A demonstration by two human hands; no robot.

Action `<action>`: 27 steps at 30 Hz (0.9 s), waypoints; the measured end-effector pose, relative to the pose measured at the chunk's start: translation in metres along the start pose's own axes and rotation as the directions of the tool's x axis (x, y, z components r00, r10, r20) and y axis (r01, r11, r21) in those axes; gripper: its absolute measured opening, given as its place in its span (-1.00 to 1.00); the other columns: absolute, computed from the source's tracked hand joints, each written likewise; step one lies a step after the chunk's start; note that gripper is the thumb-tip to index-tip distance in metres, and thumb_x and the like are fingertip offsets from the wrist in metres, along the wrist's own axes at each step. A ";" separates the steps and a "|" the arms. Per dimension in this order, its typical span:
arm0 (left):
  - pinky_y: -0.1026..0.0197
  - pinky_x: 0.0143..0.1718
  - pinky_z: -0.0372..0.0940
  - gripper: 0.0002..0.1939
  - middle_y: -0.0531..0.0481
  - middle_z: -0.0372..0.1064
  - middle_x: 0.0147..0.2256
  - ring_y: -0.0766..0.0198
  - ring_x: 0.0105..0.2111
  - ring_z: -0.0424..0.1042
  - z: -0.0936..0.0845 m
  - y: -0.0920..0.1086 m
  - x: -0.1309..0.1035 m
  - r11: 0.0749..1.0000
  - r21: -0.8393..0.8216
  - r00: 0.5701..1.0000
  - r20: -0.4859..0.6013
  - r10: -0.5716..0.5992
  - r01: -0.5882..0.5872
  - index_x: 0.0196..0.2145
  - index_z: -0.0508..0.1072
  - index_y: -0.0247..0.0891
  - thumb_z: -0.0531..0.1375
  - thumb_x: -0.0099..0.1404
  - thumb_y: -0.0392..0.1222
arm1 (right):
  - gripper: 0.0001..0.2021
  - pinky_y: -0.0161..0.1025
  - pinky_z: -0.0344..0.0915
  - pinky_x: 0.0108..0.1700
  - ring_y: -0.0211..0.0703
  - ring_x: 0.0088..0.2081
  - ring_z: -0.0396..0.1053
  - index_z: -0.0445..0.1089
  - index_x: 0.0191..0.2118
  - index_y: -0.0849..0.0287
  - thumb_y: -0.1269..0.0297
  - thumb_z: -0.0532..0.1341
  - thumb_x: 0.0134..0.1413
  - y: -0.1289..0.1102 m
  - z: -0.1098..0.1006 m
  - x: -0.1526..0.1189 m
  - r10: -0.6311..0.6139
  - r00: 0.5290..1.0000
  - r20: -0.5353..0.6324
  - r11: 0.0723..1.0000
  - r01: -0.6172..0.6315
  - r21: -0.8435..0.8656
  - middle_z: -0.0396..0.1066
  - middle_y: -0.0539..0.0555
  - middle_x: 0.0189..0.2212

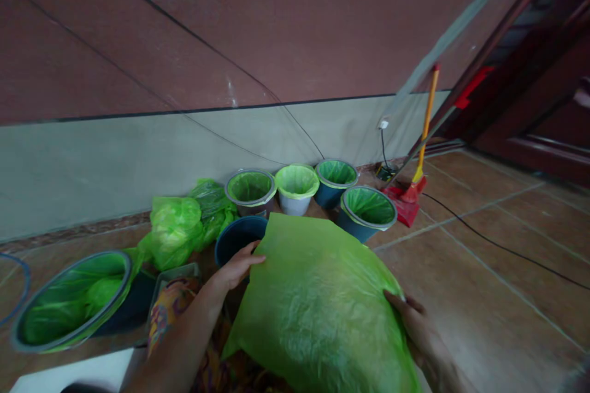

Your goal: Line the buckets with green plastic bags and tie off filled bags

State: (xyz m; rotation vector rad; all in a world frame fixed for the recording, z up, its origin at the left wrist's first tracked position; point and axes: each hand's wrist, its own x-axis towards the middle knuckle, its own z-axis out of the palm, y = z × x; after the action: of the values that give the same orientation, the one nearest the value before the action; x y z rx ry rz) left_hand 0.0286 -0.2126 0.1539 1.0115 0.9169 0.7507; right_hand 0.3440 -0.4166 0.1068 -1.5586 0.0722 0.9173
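A puffed-out green plastic bag (322, 295) spreads between my two hands, low in the middle of the head view. My left hand (242, 263) grips its left edge, thumb lying over the film. On the opposite side, my right hand (412, 319) pinches the right edge. Just behind my left hand stands a dark blue bin (227, 239) with no liner showing; the bag covers part of it. Beyond the bag are a grey-rimmed brown bin (251, 202), a white bin (295, 204) and two blue bins (334, 196) (357, 230), all lined in green.
A large lined bin (124, 279) stands at left, beside filled green bags (175, 227) against the wall. A red dustpan (406, 215) and a yellow-handled broom (428, 120) lean at right. A black cable (488, 242) crosses the tiled floor towards the door (544, 116).
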 end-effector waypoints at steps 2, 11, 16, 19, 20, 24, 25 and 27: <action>-0.06 0.02 0.41 -0.52 -0.11 0.50 0.08 -0.05 0.15 0.40 -0.008 -0.003 0.000 1.000 -0.011 0.998 -0.058 0.008 -0.008 -0.04 0.58 -0.02 0.43 0.03 -0.13 | -0.60 -0.21 0.46 -0.51 0.01 -0.53 0.53 0.48 -0.31 0.17 0.25 0.52 -0.39 -0.004 0.000 -0.001 0.089 0.996 0.008 0.991 -0.089 0.104 0.57 0.08 -0.54; 0.16 -0.26 0.44 -0.34 -0.05 0.60 -0.26 0.19 -0.33 0.57 -0.013 -0.002 0.075 0.986 -0.143 0.987 -0.120 -0.105 0.088 0.01 0.54 -0.17 0.49 -0.11 -0.19 | 0.10 -0.23 0.51 -0.27 -0.04 -0.30 0.59 0.07 0.39 0.01 0.29 0.52 -0.36 -0.036 -0.009 -0.008 -0.076 0.995 0.067 0.988 0.067 0.140 0.63 0.07 -0.26; 0.20 -0.18 0.42 -0.33 -0.06 0.60 -0.26 0.21 -0.31 0.57 -0.030 0.030 0.068 0.997 -0.072 0.997 0.076 0.026 -0.020 0.04 0.55 -0.20 0.47 -0.09 -0.25 | -0.18 -0.25 0.45 -0.14 -0.09 -0.19 0.56 0.39 0.18 0.07 0.25 0.54 -0.35 -0.067 -0.006 -0.018 -0.213 0.954 0.209 0.977 0.203 0.069 0.60 0.13 -0.15; 0.17 -0.17 0.42 -0.37 -0.09 0.61 -0.22 0.15 -0.26 0.57 -0.036 0.054 0.063 0.991 0.111 0.983 0.180 0.047 -0.068 -0.02 0.58 -0.21 0.47 -0.12 -0.27 | -0.35 -0.19 0.43 -0.12 -0.07 -0.20 0.52 0.52 -0.02 0.13 0.30 0.55 -0.41 -0.088 0.004 -0.022 -0.273 0.912 0.307 0.954 0.297 -0.036 0.60 0.13 -0.18; 0.15 -0.17 0.42 -0.38 -0.08 0.61 -0.21 0.12 -0.26 0.56 -0.038 0.060 0.062 0.978 0.192 0.979 0.201 0.045 -0.085 -0.03 0.59 -0.20 0.46 -0.14 -0.27 | -0.37 -0.17 0.43 -0.13 -0.06 -0.22 0.51 0.53 -0.04 0.14 0.30 0.54 -0.43 -0.094 0.009 -0.022 -0.287 0.897 0.337 0.939 0.333 -0.085 0.60 0.12 -0.21; 0.11 -0.13 0.40 -0.49 -0.01 0.60 -0.28 0.05 -0.27 0.53 -0.044 0.068 0.066 0.809 0.534 0.969 0.139 0.204 -0.247 -0.19 0.64 -0.09 0.40 -0.19 -0.35 | -0.47 -0.13 0.40 -0.18 0.02 -0.27 0.48 0.55 -0.09 0.16 0.35 0.45 -0.38 -0.110 0.025 -0.014 -0.395 0.846 0.357 0.774 0.516 -0.367 0.59 0.09 -0.32; 0.11 -0.10 0.39 -0.56 0.00 0.59 -0.31 0.04 -0.27 0.52 -0.046 0.066 0.068 0.736 0.608 0.951 0.119 0.287 -0.298 -0.27 0.65 -0.07 0.37 -0.19 -0.37 | -0.53 -0.13 0.38 -0.17 0.02 -0.28 0.48 0.56 -0.12 0.14 0.37 0.40 -0.33 -0.113 0.028 -0.011 -0.448 0.823 0.349 0.669 0.568 -0.480 0.59 0.10 -0.33; 0.11 -0.01 0.34 -0.71 -0.02 0.55 -0.39 0.02 -0.25 0.52 -0.050 0.061 0.072 0.561 0.745 0.900 0.121 0.418 -0.361 -0.44 0.62 -0.06 0.32 -0.16 -0.39 | -0.68 -0.10 0.37 -0.14 0.02 -0.29 0.48 0.58 -0.21 0.12 0.38 0.31 -0.21 -0.116 0.031 -0.002 -0.561 0.740 0.372 0.376 0.628 -0.682 0.57 0.14 -0.31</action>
State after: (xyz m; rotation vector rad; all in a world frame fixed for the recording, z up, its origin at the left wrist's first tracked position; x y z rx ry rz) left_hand 0.0080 -0.1104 0.1786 2.0099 1.1111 0.7792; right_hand 0.3892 -0.3635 0.2045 -2.1112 -1.0578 0.3819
